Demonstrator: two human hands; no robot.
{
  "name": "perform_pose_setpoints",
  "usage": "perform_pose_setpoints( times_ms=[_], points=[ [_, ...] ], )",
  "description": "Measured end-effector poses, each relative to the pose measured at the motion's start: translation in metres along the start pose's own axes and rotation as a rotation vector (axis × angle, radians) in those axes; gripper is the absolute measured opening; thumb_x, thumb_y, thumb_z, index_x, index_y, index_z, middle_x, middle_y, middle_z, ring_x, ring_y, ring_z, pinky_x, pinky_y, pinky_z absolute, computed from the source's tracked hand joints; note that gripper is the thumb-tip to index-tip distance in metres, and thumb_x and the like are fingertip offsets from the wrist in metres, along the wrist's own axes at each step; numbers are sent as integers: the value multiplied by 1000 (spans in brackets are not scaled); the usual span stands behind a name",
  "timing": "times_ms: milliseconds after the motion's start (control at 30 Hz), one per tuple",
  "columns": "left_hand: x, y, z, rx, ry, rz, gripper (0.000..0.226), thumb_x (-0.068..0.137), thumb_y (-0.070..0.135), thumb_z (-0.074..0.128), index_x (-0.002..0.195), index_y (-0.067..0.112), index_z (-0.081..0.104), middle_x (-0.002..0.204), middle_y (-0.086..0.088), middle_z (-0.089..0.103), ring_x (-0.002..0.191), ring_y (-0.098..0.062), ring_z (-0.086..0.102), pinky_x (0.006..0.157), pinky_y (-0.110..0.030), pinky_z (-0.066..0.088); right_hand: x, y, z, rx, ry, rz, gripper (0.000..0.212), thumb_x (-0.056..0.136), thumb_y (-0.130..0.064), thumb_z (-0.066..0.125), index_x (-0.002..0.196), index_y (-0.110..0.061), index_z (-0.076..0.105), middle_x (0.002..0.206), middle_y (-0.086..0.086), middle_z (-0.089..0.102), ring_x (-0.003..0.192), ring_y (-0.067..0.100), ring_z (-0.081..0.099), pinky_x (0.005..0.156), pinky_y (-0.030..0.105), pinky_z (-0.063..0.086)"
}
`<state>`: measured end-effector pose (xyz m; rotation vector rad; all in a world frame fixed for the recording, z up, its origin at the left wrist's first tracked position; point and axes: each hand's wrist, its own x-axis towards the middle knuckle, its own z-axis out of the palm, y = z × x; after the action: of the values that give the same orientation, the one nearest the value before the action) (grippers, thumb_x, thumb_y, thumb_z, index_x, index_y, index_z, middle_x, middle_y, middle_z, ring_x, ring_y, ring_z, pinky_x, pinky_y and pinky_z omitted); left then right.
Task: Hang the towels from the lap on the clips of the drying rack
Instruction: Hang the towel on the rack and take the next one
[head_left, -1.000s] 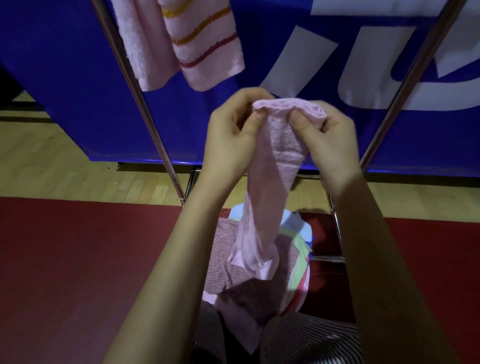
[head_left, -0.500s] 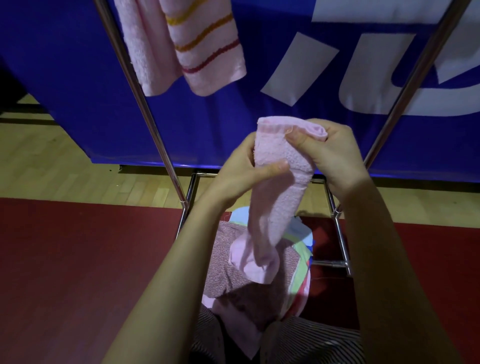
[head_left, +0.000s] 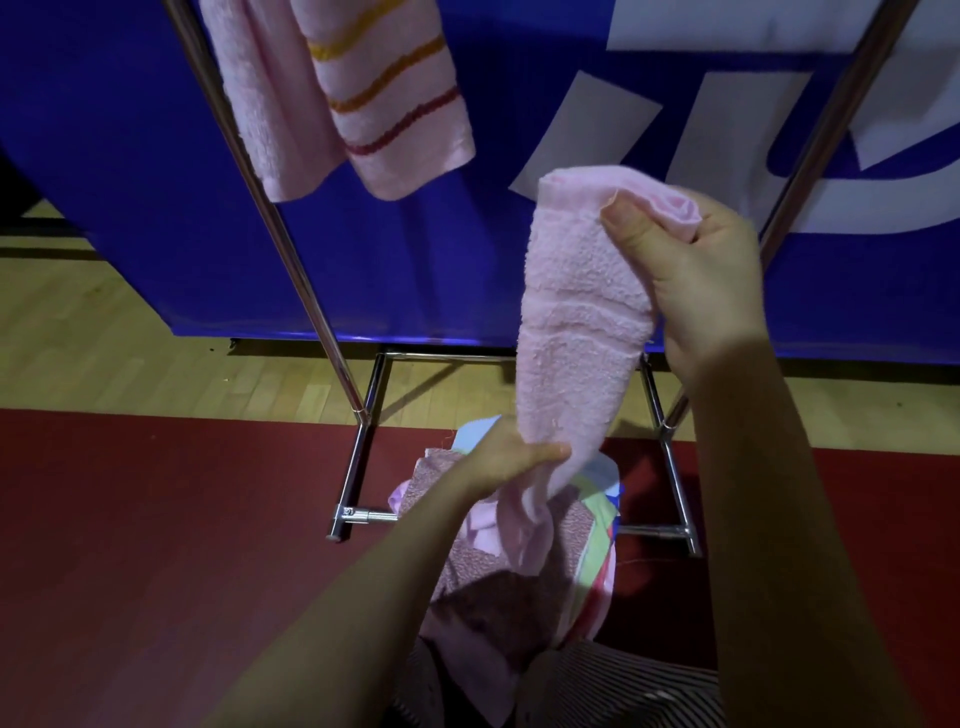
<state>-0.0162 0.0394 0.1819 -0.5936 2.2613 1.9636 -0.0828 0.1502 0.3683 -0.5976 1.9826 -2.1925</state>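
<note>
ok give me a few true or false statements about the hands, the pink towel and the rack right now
1. The right hand pinches the top of the plain pink towel. True.
2. The left hand is empty. False: it grips the towel's lower part.
3. A striped towel hangs on the drying rack. True.
4. The lap is bare. False: a pile of towels lies there.
</note>
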Motion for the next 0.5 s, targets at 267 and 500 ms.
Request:
perform_pose_setpoints(
  times_ms=[267, 500],
  points=[
    [5, 11, -18, -38, 25, 85, 23, 82, -5, 61, 75, 17, 61, 59, 13, 65, 56, 7, 56, 56, -13, 47, 3, -11, -14, 220, 146, -39, 36, 74, -31, 69, 99, -6, 65, 102, 14, 68, 104, 34, 64, 90, 49, 53],
    [5, -21, -17, 286, -8, -29, 21, 85, 10, 65, 103, 1, 64, 96, -8, 63, 92, -21, 59, 79, -31, 45, -5, 2, -21, 135, 214, -19, 28, 71, -38, 73, 79, -13, 63, 87, 13, 59, 82, 22, 55, 76, 39, 48]
  ],
)
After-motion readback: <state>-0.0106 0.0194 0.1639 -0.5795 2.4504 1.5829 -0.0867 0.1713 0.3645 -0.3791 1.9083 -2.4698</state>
